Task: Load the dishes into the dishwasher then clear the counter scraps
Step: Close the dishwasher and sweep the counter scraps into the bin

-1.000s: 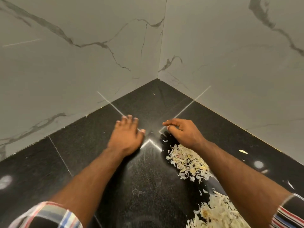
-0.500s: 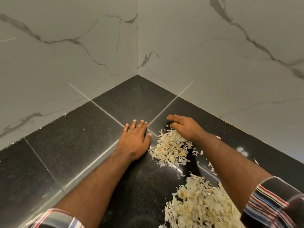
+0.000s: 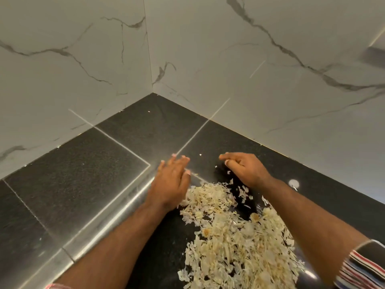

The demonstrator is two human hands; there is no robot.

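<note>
A long heap of pale, papery peel scraps (image 3: 231, 236) lies on the black stone counter (image 3: 87, 184), stretching from between my hands toward the bottom edge of the view. My left hand (image 3: 171, 182) is flat and blurred, fingers together, its edge against the heap's far left end. My right hand (image 3: 243, 170) is cupped with fingers curled, just beyond the heap's far right end, holding nothing that I can see. A few loose flakes (image 3: 242, 191) lie under its wrist.
White marble-pattern walls (image 3: 250, 69) meet in a corner at the back of the counter. Tiny crumbs (image 3: 200, 155) dot the counter beyond my hands. A grey ledge (image 3: 375, 53) shows at the right edge.
Both hands have pulled back from the corner toward me, sweeping the scraps along. The small far pile has joined the bigger pile near me.
</note>
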